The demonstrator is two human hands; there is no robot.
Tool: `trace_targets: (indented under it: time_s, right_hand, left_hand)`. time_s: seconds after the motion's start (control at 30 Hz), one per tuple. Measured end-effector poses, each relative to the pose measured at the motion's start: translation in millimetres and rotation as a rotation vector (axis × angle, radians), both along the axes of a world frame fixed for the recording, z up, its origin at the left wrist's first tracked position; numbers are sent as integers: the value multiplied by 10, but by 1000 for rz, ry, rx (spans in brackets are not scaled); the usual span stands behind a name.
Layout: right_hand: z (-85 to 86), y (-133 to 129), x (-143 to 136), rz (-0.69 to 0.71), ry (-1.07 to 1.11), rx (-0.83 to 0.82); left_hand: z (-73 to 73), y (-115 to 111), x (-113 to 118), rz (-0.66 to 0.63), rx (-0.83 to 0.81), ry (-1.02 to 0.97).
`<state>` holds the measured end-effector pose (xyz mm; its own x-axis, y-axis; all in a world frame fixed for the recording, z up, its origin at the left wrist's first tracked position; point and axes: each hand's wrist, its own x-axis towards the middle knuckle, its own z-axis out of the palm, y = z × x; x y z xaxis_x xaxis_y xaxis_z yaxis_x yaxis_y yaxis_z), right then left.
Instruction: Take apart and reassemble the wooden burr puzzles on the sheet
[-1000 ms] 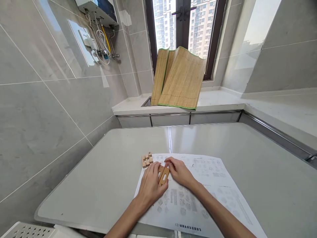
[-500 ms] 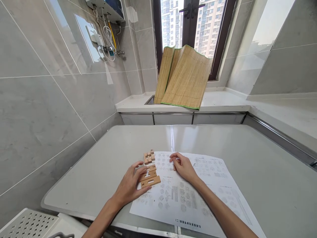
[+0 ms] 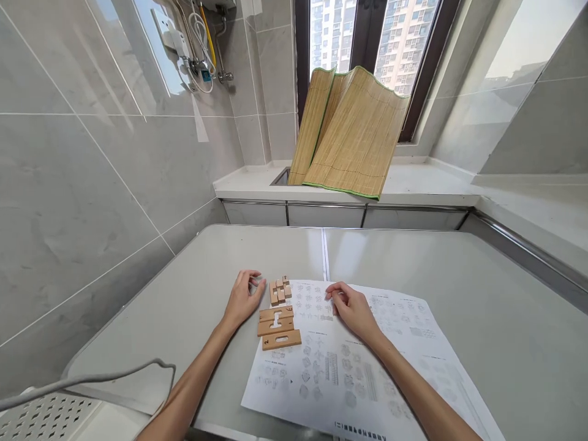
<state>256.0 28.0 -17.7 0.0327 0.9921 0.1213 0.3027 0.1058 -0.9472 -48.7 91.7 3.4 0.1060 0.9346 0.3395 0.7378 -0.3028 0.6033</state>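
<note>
Several wooden puzzle pieces lie at the left edge of a large printed sheet [image 3: 316, 373]. Nearest me is a flat slotted piece [image 3: 282, 340] marked 2, with two notched pieces [image 3: 274, 327] side by side beyond it. Farther off stands a group of small notched blocks [image 3: 278, 292]. My left hand [image 3: 243, 298] rests on the table just left of these blocks, fingers loosely bent, thumb apart, nothing in it. On the upper part of the sheet lies my right hand [image 3: 353, 311], its fingers loosely curled and index finger extended, with no object visible in it.
A white table [image 3: 390, 257] carries the sheet and pieces. At lower left are a perforated white plastic item [image 3: 50, 413] and a grey cable-like strip [image 3: 105, 375]. A bamboo mat [image 3: 353, 131] leans by the window on the white ledge [image 3: 413, 177].
My left hand has left the flat wooden pieces and moved away from me, to beside the small blocks. My right hand stays on the sheet. The camera view has tilted down slightly.
</note>
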Motion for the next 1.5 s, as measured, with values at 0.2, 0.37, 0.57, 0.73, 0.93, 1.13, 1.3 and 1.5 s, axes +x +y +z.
trace_targets:
  time_s: [0.2,0.37,0.57,0.73,0.93,1.13,1.3,1.5]
  right_hand:
    - [-9,40,-19,-2,-53,-18]
    - [-29,76,-33,4,-130,-3]
    - [-44,88,-52,8,-177,2]
    - [-38,72,-46,13,-191,0]
    - [-10,55,-34,26,-189,20]
    - [-44,67,-21,30,-161,49]
    - [-52,63,-7,42,-158,38]
    - [-21,45,-19,37,-177,31]
  left_hand:
    - [20,54,78,-64,-81,15]
    - [90,-164,147,-168,-65,16]
    - [97,-161,144,-171,-33,-4]
    - [41,-79,125,-142,-70,-36]
    - [52,-19,177,-221,-156,-15]
    - [53,161,341,-368,-234,-77]
    - [24,249,408,-384,-216,-85]
    - [-21,252,365,-240,-214,-46]
